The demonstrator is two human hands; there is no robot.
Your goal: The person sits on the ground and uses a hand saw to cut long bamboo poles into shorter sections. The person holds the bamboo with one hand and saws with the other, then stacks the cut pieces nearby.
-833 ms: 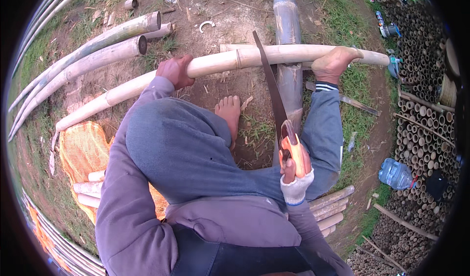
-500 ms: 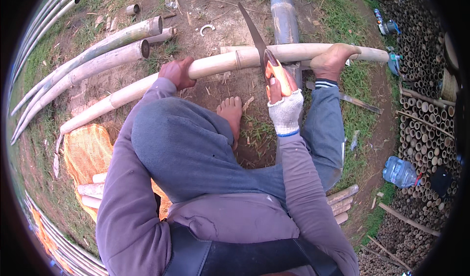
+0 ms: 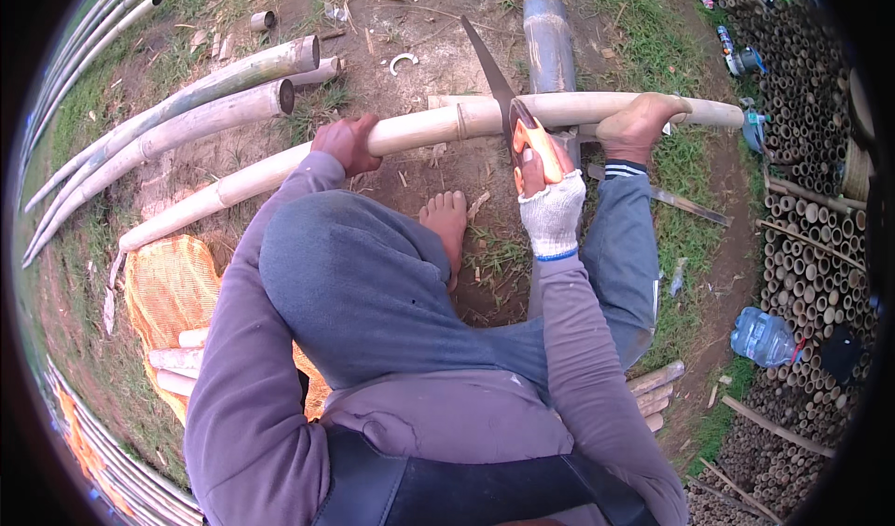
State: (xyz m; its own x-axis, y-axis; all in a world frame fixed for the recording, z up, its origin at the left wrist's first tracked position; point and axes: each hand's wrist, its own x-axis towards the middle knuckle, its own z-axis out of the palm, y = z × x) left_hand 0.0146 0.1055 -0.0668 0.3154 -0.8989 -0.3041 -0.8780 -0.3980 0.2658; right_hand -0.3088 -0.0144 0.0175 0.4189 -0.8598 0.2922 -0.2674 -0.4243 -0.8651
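Observation:
A long pale bamboo pole (image 3: 415, 131) lies across in front of me, its right part resting over a thicker grey bamboo log (image 3: 548, 46). My bare left hand (image 3: 348, 145) is wrapped round the pole left of its middle. In my right hand (image 3: 552, 195), which wears a white knit glove, is the orange handle of a hand saw (image 3: 489, 64). The saw blade crosses the pole just right of a node, its tip pointing away from me. My right foot (image 3: 640, 123) presses on the pole near its right end.
Long bamboo poles (image 3: 196, 116) lie at the left. An orange mesh sack (image 3: 168, 288) with cut bamboo pieces (image 3: 175, 360) is at the lower left. Stacked cut bamboo (image 3: 811, 274) fills the right side, beside a large clear water bottle (image 3: 766, 338). My left foot (image 3: 444, 228) stands on the soil.
My right hand and the saw have shifted slightly toward me along the cut. The whole view has moved a little; my left hand keeps its place on the pole.

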